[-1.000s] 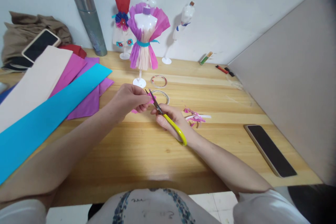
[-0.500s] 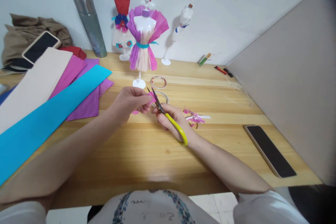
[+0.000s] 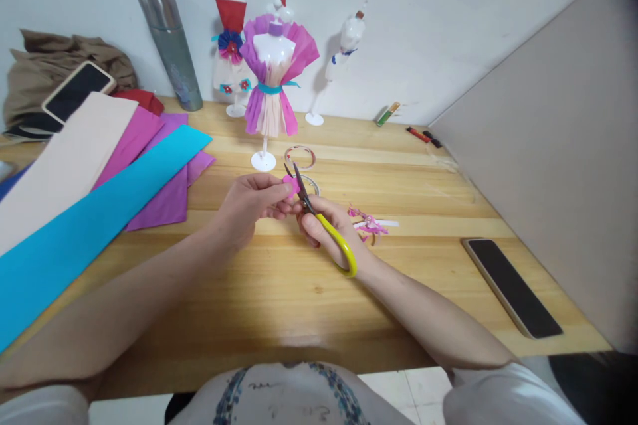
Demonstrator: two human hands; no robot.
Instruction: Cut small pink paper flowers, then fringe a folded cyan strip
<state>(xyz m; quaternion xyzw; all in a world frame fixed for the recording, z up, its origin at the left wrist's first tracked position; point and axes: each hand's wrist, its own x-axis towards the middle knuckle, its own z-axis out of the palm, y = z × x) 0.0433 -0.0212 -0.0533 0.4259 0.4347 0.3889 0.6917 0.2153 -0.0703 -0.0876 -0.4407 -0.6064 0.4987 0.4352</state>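
Between the thumb and fingers of my left hand (image 3: 256,202) is a small pink piece of crepe paper (image 3: 290,184). My right hand (image 3: 326,220) is closed around yellow-handled scissors (image 3: 339,242), whose blades point up and away, slightly parted, right at the edge of the pink piece. Both hands are close together above the wooden table (image 3: 279,299). Behind them stands a small white mannequin (image 3: 273,48) in a purple, pink and cream paper dress (image 3: 272,109) with a blue waistband. Two tape rings (image 3: 300,148) lie by its base, one partly hidden by my hands.
Folded blue paper (image 3: 107,209), cream paper (image 3: 74,159) and purple sheets cover the left side. A flask (image 3: 172,46) and more mannequins (image 3: 230,23) line the wall. Pink scraps (image 3: 369,222) lie right of my hand, a phone (image 3: 511,285) at the right edge, another phone (image 3: 78,91) at left.
My left hand has shifted slightly down and right with the pink piece. The scissors have moved slightly too, and still meet its edge. A pink bit below my left fingers no longer shows.
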